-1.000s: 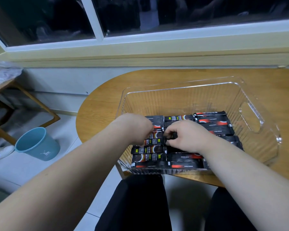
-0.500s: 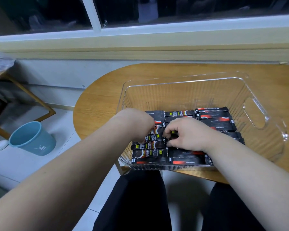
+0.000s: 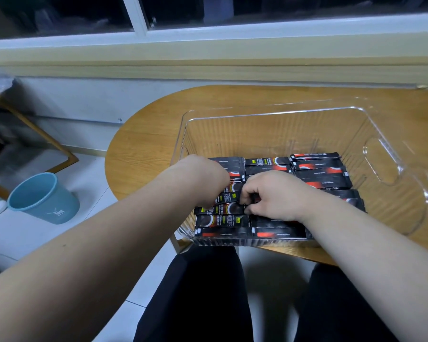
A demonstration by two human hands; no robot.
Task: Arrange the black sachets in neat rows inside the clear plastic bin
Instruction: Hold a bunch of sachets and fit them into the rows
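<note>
– Black sachets (image 3: 319,169): where are they, and which way do they run?
– Flat inside the clear plastic bin (image 3: 269,112) on the tabletop (image 3: 146,149), long axes left to right, ends butted in columns. Your right hand (image 3: 274,196) pinches one at a column seam, probably to square it. Your left hand (image 3: 203,178) curls down beside it. Its fingertips are hidden, so you cannot tell whether it grips anything.

Single head-worn wide-angle view, forward and down, close above the clear plastic bin (image 3: 257,134)
</note>
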